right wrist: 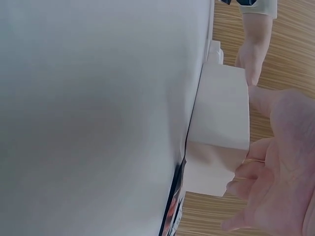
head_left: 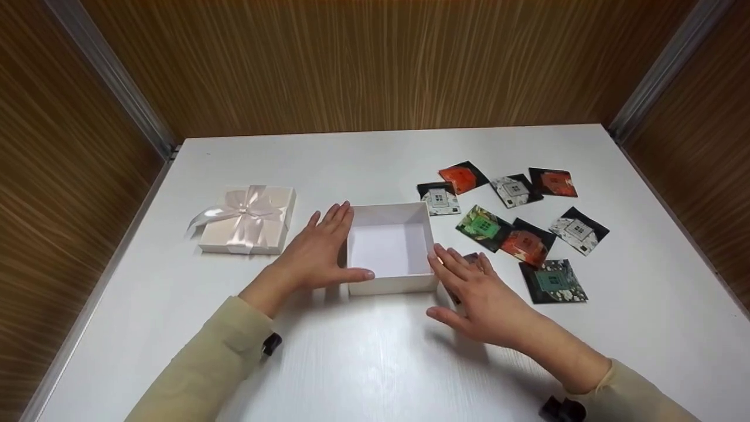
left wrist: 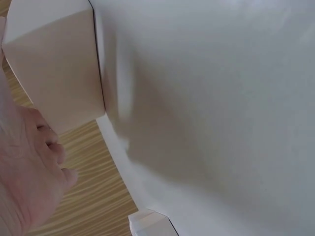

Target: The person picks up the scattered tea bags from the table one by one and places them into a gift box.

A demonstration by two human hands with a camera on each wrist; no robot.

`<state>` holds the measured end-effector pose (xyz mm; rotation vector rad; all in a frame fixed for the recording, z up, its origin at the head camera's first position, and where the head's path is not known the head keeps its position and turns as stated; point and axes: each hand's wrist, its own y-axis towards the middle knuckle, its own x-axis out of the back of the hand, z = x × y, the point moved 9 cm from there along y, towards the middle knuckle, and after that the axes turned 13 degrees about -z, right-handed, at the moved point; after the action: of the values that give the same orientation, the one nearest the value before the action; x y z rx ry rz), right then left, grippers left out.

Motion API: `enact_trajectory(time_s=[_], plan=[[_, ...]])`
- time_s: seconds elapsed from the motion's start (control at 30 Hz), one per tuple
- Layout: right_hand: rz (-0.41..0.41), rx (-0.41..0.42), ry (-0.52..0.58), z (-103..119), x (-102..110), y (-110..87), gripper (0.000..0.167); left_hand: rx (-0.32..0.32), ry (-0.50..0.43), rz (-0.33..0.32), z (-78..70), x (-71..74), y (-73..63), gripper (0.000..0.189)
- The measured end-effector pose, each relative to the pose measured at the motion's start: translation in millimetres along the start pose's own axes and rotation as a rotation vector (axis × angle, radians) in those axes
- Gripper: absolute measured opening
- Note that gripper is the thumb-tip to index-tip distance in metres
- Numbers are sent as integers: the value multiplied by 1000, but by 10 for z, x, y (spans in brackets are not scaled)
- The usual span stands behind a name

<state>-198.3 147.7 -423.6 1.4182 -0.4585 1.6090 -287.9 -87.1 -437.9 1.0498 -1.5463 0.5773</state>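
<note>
An open cream box point(head_left: 392, 285) with a white inside sits on the table between both hands. My left hand point(head_left: 319, 249) lies along its left side with fingers straight, the thumb over the front rim. Against the right rim rest the straight fingertips of my right hand point(head_left: 483, 299), its thumb spread away from the box. Seen low in the left wrist view, the box wall point(left wrist: 59, 69) stands beside the left hand point(left wrist: 29, 167). The right wrist view shows the right hand's fingers point(right wrist: 251, 169) at the box's side point(right wrist: 221, 108).
Left of the box is a cream lid point(head_left: 217, 237) tied with a satin ribbon bow point(head_left: 245, 211). Several flat square sachets, among them a green one point(head_left: 483, 225) and a red one point(head_left: 527, 243), lie scattered at right. Another sachet point(head_left: 471, 258) is partly hidden beneath the right hand. Wood-patterned panels point(head_left: 375, 64) enclose the table.
</note>
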Motion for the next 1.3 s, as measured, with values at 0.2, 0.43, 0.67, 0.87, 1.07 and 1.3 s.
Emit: enact_trajectory(time_s=[0.2,0.43,0.67,0.87,1.07,1.3], plan=[[-10,-112,106,-293,204,42,85,14,-4,22,-16,5,11,135],[-145,-231,197,-1000,640,79,76,3,-2,17,-11,16,-8,133],[-275,-427,289,-1963,948,-75,67,9,-6,27,3,10,-41,134],[-268,-585,292,-2686,1022,-322,71,11,3,41,5,-7,-39,135],[-173,-679,295,-3133,897,-542,79,9,0,36,8,-16,-21,135],[-51,-719,383,-3301,710,-730,91,6,-7,29,-1,-1,-4,134]])
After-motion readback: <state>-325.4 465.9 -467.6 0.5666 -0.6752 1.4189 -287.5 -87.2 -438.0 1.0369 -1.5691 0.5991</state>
